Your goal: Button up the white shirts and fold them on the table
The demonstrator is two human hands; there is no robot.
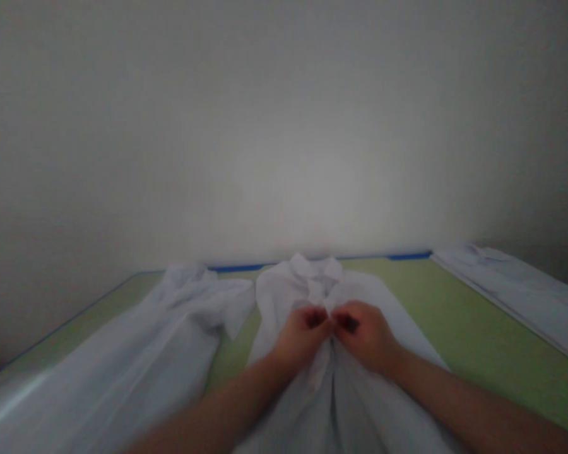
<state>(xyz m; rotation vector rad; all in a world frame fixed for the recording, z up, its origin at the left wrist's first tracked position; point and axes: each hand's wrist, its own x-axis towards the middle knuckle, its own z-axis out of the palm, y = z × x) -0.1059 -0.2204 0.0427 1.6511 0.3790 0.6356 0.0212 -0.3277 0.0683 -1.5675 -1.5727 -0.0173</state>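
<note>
A white collared shirt (284, 287) lies front side up before me, its collar toward the wall. My left hand (305, 331) pinches the left edge of its front opening, a little below the collar. Close against it, my right hand (362, 331) pinches the right edge at the same height. The fingertips of both hands nearly meet; any button between them is too small and blurred to make out. Below my hands the two front edges hang slightly apart, leaving a dark narrow gap.
Another white shirt (170, 334) lies loosely spread on the left. Folded white garments (520, 284) are stacked at the right. All rest on a green table (492, 372) with a blue edge, which stands against a plain grey wall (284, 126).
</note>
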